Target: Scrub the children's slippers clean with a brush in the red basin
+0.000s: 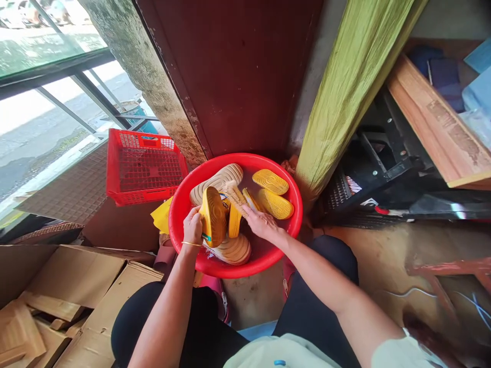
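A round red basin (176,220) holds dark water and several shoe soles. My left hand (193,226) is wrapped round a yellow shoe (215,217), its patterned sole turned to the right. In my right hand (261,222) is a brush (235,197) with pale bristles, close to the right of that shoe. Another yellow shoe (235,220) stands just under the brush. Beige soles (218,181) lie at the basin's back left and near its front. At the right side float or rest yellow soles (270,182).
Left of the basin sits a red plastic crate (149,168). Cardboard boxes (82,276) with wood pieces fill the lower left. Behind the basin is a dark red door (238,76); a green curtain (337,97) hangs at the right, beside a wooden drawer (441,122).
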`<state>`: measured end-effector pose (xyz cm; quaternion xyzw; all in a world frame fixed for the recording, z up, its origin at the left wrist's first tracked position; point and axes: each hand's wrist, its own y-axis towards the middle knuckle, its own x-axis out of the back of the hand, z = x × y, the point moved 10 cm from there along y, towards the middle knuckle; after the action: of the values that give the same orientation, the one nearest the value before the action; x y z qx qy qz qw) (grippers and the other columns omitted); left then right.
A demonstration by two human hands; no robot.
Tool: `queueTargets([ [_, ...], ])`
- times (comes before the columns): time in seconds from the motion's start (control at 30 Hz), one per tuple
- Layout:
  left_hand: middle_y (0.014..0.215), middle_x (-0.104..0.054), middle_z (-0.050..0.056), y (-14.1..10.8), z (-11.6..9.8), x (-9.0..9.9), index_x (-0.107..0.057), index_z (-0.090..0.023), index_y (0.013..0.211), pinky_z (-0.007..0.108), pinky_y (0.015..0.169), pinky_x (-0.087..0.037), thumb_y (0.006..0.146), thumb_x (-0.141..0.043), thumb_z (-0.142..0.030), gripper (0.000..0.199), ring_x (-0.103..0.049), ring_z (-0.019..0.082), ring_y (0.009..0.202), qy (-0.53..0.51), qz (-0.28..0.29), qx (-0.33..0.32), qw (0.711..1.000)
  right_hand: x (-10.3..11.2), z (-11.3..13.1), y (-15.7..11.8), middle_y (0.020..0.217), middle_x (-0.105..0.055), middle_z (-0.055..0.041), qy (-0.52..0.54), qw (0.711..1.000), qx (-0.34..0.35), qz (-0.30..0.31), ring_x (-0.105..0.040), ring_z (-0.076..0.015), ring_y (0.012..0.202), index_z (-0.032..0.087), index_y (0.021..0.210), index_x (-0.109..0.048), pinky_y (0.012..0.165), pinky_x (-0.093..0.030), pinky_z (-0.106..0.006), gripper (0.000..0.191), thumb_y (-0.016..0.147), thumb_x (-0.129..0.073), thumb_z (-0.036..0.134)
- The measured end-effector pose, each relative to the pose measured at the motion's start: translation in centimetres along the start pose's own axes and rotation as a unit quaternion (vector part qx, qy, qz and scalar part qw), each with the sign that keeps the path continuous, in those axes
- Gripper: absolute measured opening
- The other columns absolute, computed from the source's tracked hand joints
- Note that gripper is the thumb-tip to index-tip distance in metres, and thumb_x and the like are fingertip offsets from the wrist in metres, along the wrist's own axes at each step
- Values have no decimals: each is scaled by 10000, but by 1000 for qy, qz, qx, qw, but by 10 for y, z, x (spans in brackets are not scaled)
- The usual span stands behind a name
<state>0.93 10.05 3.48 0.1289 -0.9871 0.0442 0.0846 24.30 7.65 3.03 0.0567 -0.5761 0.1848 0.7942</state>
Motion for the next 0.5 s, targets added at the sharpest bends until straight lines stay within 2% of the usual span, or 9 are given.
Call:
queueTargets([
  [0.1, 742, -653, 2, 4, -5, 7, -678, -204, 902, 273, 632, -446, 694, -476, -372, 335, -586, 193, 734, 48, -3, -25, 999, 1, 12, -5, 1324, -700, -144, 22, 999, 39, -21, -720, -265, 1056, 259, 1655, -285, 900, -576, -370, 595, 1066, -362, 300],
  [0.2, 673, -631, 9, 10, -5, 6, -663, -206, 819, 284, 640, -466, 726, -494, -396, 271, -604, 206, 737, 28, 10, -10, 1000, -10, 34, -14, 1299, -707, -135, 11, 996, 86, -10, -729, -268, 1017, 303, 1660, -264, 836, -588, -360, 603, 1067, -369, 336],
  [0.3, 623, -625, 23, 11, -5, -5, -649, -211, 743, 312, 637, -489, 749, -526, -426, 248, -627, 228, 727, -16, 46, 22, 999, -11, 26, -7, 1187, -748, -133, -22, 999, 38, 11, -745, -265, 917, 318, 1660, -256, 789, -588, -368, 620, 1055, -389, 305],
  [0.4, 600, -640, 23, 8, -4, -13, -651, -218, 699, 330, 630, -505, 759, -563, -430, 238, -652, 246, 731, -29, 67, 37, 997, 4, 9, 1, 1196, -755, -129, -21, 1000, -13, -3, -742, -261, 949, 290, 1651, -294, 835, -581, -371, 606, 1054, -395, 292],
  [0.5, 575, -647, 13, 7, 0, -13, -660, -204, 693, 318, 630, -521, 761, -587, -427, 244, -675, 243, 727, -46, 64, 43, 996, 10, 30, -6, 1259, -733, -115, -5, 998, 68, -14, -734, -260, 1000, 320, 1647, -301, 852, -577, -359, 582, 1070, -369, 324],
])
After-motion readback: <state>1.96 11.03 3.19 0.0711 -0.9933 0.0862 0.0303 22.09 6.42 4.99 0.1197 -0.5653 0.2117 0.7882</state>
